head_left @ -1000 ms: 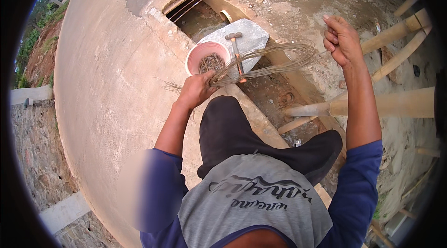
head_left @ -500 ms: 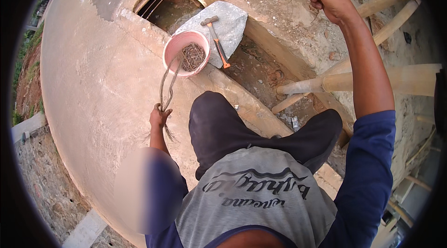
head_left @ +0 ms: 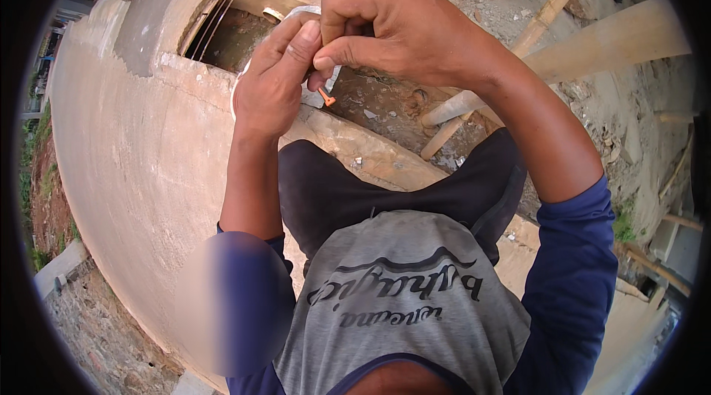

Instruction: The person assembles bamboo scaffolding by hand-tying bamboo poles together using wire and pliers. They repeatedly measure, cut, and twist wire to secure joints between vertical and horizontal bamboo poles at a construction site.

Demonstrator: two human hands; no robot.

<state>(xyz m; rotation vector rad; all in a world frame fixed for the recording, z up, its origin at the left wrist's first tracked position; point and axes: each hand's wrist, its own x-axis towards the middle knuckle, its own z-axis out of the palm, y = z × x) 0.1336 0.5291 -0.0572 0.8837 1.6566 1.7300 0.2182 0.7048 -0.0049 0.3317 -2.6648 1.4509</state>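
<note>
My left hand [head_left: 268,91] and my right hand [head_left: 404,32] meet in front of my chest, above the trench edge. Thumb and fingers are pinched together on both, and the fingertips touch or nearly touch. Whatever lies between them is hidden or too thin to see. Behind my left hand is the pink bucket, of which only a pale sliver of rim [head_left: 234,98] shows. The orange end of the hammer's handle [head_left: 326,98] sticks out below my fingers; its head is hidden. Mostly covered too is the grey slab [head_left: 312,96] under the hammer.
A trench [head_left: 378,110] with rubble runs past my knees, with a square opening [head_left: 229,35] at its far left end. Bamboo poles [head_left: 607,43] slant in from the right. A smooth, curving concrete surface [head_left: 141,173] spreads to my left.
My right hand has come down and left from the upper right, where it held a thin wire. My left hand has risen from the wire bundle's lower end to meet it; the bundle no longer shows.
</note>
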